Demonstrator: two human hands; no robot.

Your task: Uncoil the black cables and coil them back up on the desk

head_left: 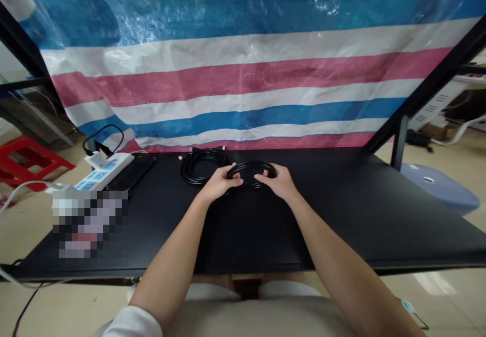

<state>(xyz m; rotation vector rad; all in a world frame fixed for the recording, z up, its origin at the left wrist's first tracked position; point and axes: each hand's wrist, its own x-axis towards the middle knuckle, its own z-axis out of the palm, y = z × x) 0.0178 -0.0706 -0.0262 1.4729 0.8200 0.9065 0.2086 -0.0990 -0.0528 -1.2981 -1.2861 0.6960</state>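
Between my two hands is a coiled black cable (252,165), held over the black table near its middle. My left hand (220,182) grips the left side of the coil, thumb towards the inside. On the opposite side my right hand (280,181) has its fingers wrapped round the coil. A second coil of black cable (203,165) lies on the table just beyond and left of my left hand, with pale connector ends showing at its edges. The lower part of the held coil is partly hidden by my hands.
A white power strip (108,172) with plugs and a dark phone (132,171) lie at the table's left. A striped plastic sheet (243,74) hangs along the back edge. On the floor are a red stool (32,157) at left and a bluish plastic object (440,187) at right.
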